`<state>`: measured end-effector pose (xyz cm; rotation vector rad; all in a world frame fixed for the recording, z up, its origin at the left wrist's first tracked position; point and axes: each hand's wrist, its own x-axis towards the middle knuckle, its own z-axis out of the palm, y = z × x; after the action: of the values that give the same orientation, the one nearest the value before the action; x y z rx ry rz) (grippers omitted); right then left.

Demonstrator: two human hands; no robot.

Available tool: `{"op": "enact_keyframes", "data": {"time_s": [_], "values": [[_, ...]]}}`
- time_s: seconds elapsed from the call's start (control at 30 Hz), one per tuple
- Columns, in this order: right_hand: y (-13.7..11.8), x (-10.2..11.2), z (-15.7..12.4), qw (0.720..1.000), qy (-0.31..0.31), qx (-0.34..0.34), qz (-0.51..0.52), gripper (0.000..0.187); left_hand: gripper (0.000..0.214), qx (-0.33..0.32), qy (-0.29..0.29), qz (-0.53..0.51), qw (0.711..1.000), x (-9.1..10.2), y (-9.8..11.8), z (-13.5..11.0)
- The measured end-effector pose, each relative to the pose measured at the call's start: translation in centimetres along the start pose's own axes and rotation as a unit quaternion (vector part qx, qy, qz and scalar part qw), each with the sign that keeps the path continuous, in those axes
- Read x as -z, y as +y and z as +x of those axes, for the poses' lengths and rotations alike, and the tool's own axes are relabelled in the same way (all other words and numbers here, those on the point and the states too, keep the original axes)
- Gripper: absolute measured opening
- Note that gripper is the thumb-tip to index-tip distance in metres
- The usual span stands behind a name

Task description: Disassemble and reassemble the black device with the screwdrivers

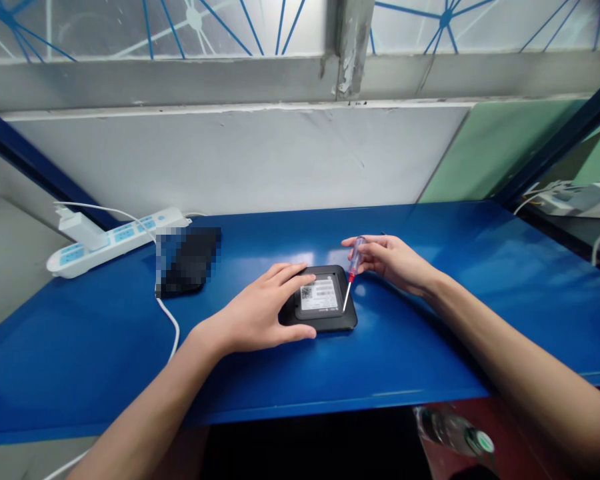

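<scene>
A flat black square device (350,322) with rounded corners and a white printed label lies on the blue table. My left hand (265,310) spans its left side, thumb along the near edge and fingers over the far part, holding it. Between the fingers of my right hand (393,263) is a screwdriver (355,260) with a clear purplish handle and a red collar. Its metal shaft slants down to the label's lower right corner. Whether the tip sits in a screw is too small to tell.
A white power strip (125,239) with a charger (83,230) plugged in lies at the back left. Near it is a dark, pixelated flat object (193,263) with a white cable (173,327). Below the blue table (405,373) a plastic bottle (455,433) is visible.
</scene>
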<state>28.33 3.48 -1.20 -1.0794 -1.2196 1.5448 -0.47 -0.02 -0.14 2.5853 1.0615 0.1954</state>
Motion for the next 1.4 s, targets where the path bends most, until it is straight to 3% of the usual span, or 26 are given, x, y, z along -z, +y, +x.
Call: {"op": "enact_keyframes", "data": {"time_s": [0.33, 0.67, 1.0, 1.4], "values": [[0.1, 0.8, 0.3, 0.998, 0.034, 0.030, -0.042, 0.021, 0.082, 0.003, -0.005, -0.003, 1.000, 0.0, 0.0, 0.0], [0.4, 0.1, 0.6, 0.980, 0.131, 0.120, 0.085, 0.025, 0.082, 0.008, -0.012, 0.008, 1.000, -0.3, 1.1, 0.2], [3.0, -2.6, 1.1, 0.993, 0.065, 0.102, -0.001, 0.029, 0.085, -0.054, 0.000, -0.005, 0.999, -1.2, 2.6, 0.7], [2.5, -2.8, 0.7, 0.995, 0.027, 0.075, -0.066, 0.031, 0.085, -0.069, 0.013, -0.019, 0.997, -1.5, 2.8, 0.6]]}}
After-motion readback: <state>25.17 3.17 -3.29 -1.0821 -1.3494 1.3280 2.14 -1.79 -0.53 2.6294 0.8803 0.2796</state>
